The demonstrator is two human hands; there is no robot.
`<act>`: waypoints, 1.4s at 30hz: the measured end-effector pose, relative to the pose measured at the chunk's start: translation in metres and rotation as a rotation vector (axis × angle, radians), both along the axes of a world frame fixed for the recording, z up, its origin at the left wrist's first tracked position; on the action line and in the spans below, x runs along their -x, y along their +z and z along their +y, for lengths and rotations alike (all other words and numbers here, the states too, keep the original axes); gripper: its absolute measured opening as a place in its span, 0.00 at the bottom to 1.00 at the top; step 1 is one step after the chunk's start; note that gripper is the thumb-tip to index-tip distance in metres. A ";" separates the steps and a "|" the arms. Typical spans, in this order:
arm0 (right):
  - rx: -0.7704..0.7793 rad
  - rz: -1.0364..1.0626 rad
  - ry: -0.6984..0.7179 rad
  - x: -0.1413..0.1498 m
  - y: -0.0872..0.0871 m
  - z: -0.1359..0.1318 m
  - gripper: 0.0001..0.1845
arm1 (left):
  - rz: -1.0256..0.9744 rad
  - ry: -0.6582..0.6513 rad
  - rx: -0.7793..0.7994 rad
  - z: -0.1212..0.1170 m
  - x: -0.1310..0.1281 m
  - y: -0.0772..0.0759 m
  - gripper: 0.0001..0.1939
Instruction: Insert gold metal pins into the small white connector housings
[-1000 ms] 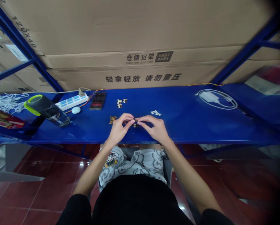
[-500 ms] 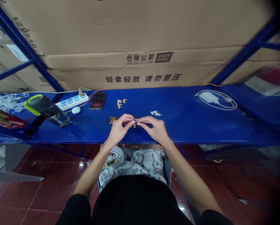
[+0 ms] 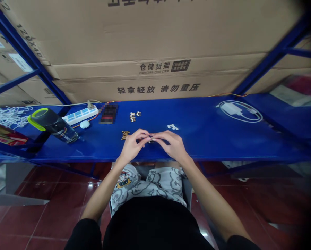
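Note:
My left hand [image 3: 134, 145] and my right hand [image 3: 173, 144] meet above the front part of the blue shelf, fingertips pinched together. Between them is a small dark and whitish part [image 3: 152, 139], mostly covered by the fingers, so its exact kind cannot be made out. Just left of my left hand lies a little cluster of brass-coloured pieces [image 3: 124, 135]. Beyond the hands sit several small white round pieces [image 3: 173, 127]. Farther back, a group of small white-and-brass pieces [image 3: 132, 117] rests on the shelf.
A dark water bottle [image 3: 58, 126] with a lime loop lies tilted at left, near a white power strip [image 3: 79, 115] and a pale rounded object [image 3: 84, 124]. A blurred dark item [image 3: 109, 113] is behind. At right lies a charger with a coiled cable [image 3: 234, 108]. Cardboard boxes [image 3: 155, 41] back the blue shelf [image 3: 209, 139].
Both hands stay together at nearly the same spot, with fingers slightly shifted and the held part more covered. The whole view has moved a little with the head.

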State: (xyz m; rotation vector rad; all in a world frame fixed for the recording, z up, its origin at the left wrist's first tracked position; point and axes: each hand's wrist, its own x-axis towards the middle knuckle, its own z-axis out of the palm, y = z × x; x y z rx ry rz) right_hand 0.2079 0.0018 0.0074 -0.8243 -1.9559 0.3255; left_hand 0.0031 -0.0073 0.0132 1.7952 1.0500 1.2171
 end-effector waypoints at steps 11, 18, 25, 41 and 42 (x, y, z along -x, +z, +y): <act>-0.123 -0.094 0.056 -0.002 -0.012 0.004 0.09 | -0.016 0.054 0.032 -0.001 0.001 0.002 0.10; -0.207 -0.114 0.058 -0.002 -0.011 0.003 0.08 | -0.048 0.040 0.057 -0.002 0.000 0.003 0.11; -0.341 -0.111 0.041 0.000 -0.008 0.002 0.08 | -0.110 0.014 0.151 -0.002 0.000 0.003 0.14; -0.309 -0.035 0.055 0.001 -0.004 0.000 0.11 | -0.127 -0.012 0.171 0.001 0.000 0.003 0.16; -0.302 -0.028 0.048 0.000 -0.005 0.000 0.11 | -0.105 -0.025 0.169 0.001 0.001 0.003 0.15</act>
